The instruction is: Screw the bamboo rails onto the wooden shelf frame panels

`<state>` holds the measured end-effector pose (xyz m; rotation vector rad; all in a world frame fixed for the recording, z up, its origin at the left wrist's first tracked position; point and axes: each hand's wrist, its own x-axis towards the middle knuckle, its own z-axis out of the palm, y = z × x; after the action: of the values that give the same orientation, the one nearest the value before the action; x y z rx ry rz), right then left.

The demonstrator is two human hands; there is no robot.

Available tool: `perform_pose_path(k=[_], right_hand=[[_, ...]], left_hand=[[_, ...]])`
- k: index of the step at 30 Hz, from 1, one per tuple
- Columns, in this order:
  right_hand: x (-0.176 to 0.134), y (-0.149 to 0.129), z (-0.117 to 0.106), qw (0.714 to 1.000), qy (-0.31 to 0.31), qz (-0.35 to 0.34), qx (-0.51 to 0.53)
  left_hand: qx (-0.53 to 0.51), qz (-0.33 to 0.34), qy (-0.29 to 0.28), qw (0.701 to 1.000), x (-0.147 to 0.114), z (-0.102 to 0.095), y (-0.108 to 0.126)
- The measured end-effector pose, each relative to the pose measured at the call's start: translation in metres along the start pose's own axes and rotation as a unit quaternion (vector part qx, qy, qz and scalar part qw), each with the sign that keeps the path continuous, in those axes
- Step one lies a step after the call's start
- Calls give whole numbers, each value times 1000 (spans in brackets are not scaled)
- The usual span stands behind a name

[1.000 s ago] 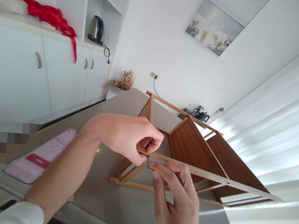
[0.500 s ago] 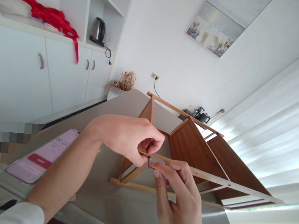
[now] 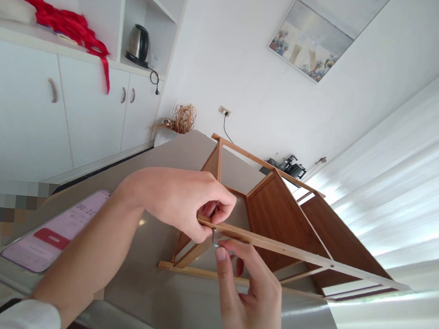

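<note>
Bamboo slatted shelf rack (image 3: 275,226) lies on its side on the grey worktop (image 3: 163,282), left hand (image 3: 178,199) pinching its pale rail steady while right hand (image 3: 248,295) grips a small metal hex key (image 3: 215,239) beneath that rail.

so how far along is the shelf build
Mostly built: the wooden rack already has its panels and rails joined. In hand: the left hand pinches the front rail while the right hand turns a hex key beneath it. That fastener is left.

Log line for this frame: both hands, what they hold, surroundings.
left hand: pinches rail end | right hand: holds hex key under rail | wooden rack on table | phone at left
</note>
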<state>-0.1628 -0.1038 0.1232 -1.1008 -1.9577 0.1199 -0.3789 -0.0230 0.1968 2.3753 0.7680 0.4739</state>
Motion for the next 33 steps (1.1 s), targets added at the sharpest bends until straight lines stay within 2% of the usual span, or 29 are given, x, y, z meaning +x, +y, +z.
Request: perform_pose_path(k=[4, 14, 28, 33], right_hand=[[-2, 1, 5, 1000, -4, 6, 26], [-5, 4, 12, 997, 14, -40, 60], [3, 1, -2, 998, -10, -69, -3], [10, -4, -11, 996, -40, -77, -18]], left_hand=[[4, -5, -1, 1000, 0, 0, 1], [0, -4, -2, 1000, -1, 0, -1], [-10, 6, -2, 1000, -1, 0, -1], [-18, 8, -1, 1000, 0, 0, -1]])
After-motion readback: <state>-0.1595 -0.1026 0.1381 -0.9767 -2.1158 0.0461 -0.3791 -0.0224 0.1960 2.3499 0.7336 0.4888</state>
